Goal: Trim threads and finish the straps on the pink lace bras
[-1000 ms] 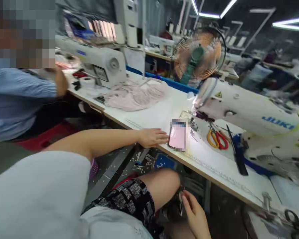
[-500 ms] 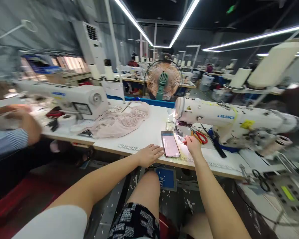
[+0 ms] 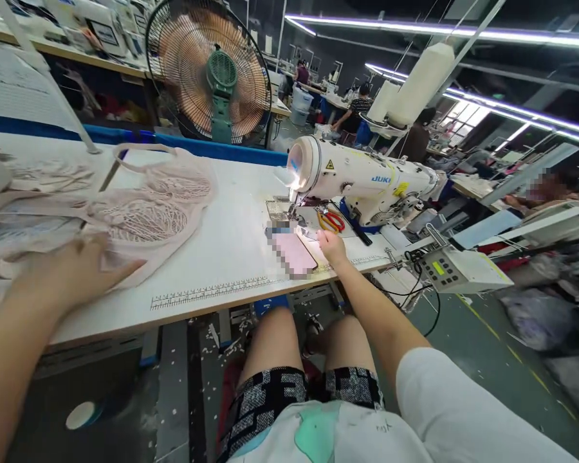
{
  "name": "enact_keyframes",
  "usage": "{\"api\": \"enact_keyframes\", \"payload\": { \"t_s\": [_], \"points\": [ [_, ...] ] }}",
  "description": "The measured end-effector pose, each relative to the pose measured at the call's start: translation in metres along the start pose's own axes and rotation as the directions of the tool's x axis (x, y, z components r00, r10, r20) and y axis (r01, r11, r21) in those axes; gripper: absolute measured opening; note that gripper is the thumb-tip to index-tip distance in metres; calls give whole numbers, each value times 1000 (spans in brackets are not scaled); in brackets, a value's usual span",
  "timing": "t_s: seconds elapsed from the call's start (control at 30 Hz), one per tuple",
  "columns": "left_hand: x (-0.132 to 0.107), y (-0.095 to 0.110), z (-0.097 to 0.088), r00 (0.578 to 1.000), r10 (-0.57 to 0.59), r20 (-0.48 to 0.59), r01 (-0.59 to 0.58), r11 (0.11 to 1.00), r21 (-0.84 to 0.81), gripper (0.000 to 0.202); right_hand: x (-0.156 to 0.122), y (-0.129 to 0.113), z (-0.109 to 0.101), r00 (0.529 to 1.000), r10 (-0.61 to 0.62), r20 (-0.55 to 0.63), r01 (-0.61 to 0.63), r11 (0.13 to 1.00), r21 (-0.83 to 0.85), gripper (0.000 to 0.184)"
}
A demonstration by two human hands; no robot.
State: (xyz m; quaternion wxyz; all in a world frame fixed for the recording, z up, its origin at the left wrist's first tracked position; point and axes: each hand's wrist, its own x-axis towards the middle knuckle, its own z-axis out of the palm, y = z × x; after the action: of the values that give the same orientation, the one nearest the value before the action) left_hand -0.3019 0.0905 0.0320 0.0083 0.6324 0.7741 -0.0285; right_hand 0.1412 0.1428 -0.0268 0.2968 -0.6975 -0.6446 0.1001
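Observation:
My left hand [image 3: 65, 273] is over the pale pink lace garments [image 3: 159, 215] at the left of the table, thumb spread away from the fingers. It is a little blurred, and whether it touches the cloth I cannot tell. My right hand [image 3: 332, 247] is closed beside the sewing machine's needle area, fingertips pinched by a small pale, shiny thing too small to name. Left of it a phone [image 3: 294, 253] lies on the white table, its screen lit pink and partly blurred out. Behind the right hand are red and yellow handled scissors [image 3: 332, 220].
The white sewing machine [image 3: 367, 173] stands behind the phone, its lamp lit. A large fan [image 3: 219, 77] is beyond the table's blue back edge. A printed ruler [image 3: 207, 292] runs along the front edge. A control box [image 3: 458, 267] is at the right.
The view has swung to the right and closer to the table. My left hand has left the phone's side and reached left to the lace garments. My right hand stays near the needle area.

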Motion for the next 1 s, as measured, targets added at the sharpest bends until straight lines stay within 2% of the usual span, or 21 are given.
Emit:
{"api": "enact_keyframes", "payload": {
  "t_s": [0.07,0.13,0.23,0.33,0.4,0.47,0.57,0.77,0.87,1.0],
  "points": [
    [-3,-6,15,1000,8,1,-8,999,32,79,0,-1,1,1000,-7,-11,7,1000,-21,38],
    [-6,-6,29,996,37,-84,-34,998,45,77,-1,-4,1,1000,-22,-15,22,999,-31,39],
    [-8,-5,38,989,57,-138,-52,998,38,77,-7,-17,-3,996,-88,-13,87,996,-36,41],
    [-10,-4,35,983,74,-170,-68,997,41,75,-16,-45,-6,968,-250,39,251,967,-37,33],
    [-12,-2,28,983,83,-164,-78,996,35,75,-20,-66,-6,921,-374,111,380,925,-30,29],
    [-14,-1,23,987,82,-139,-81,997,18,76,-21,-85,-2,868,-459,187,472,881,-26,34],
    [-15,0,21,989,74,-128,-76,997,-5,77,-18,-100,5,824,-501,265,529,848,-40,40],
    [-9,-5,32,977,90,-192,-93,996,-8,77,-10,-100,16,797,-497,343,552,830,-80,44],
    [-3,-8,37,976,84,-203,-84,996,9,77,-11,-98,10,814,-488,317,530,846,-58,53],
    [4,-8,39,974,111,-199,-98,993,72,80,-31,-89,-7,899,-358,254,381,923,-48,74]
  ]
}}
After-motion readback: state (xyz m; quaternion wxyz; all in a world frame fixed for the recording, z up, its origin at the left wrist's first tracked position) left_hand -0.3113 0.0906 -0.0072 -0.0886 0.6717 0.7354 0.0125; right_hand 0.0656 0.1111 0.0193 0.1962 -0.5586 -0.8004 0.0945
